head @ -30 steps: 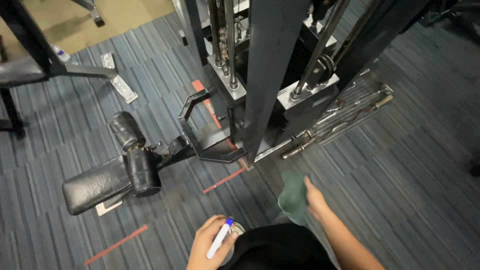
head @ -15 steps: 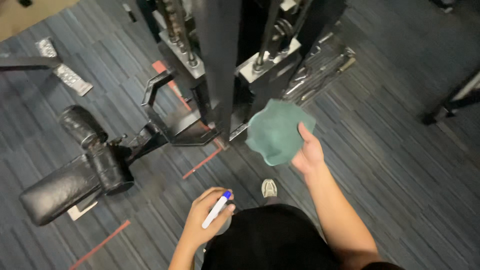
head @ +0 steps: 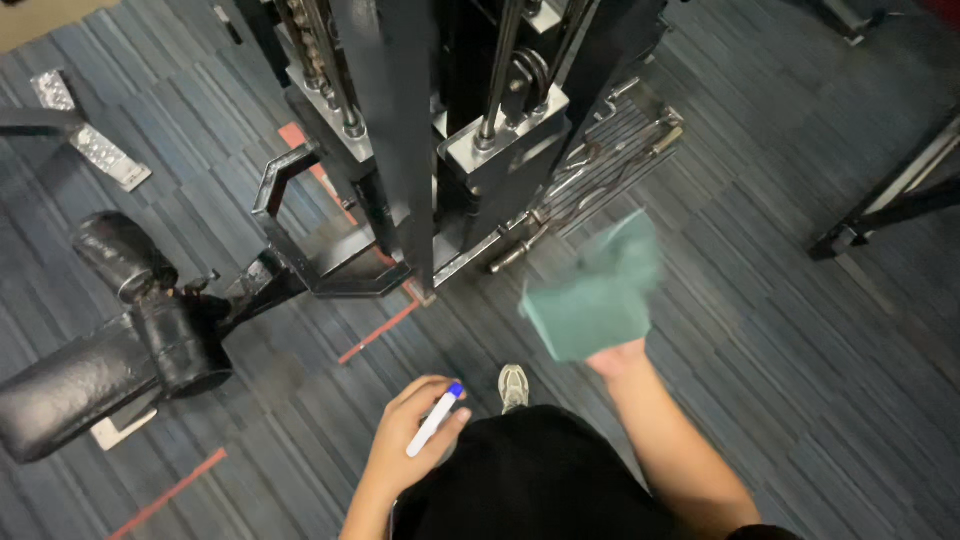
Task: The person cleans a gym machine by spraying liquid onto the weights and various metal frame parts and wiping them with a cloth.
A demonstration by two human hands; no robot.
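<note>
A green cloth, blurred, hangs in the air over the striped blue carpet, pinched at its lower edge by the right hand. The left hand is closed around a white spray bottle with a blue tip, low beside the person's black shirt. One grey shoe shows between the hands. Ahead stands a black weight-stack machine, its upright post nearest the cloth, with metal bar attachments lying at its base. A padded black seat with rollers sits to the left, near red floor tape.
</note>
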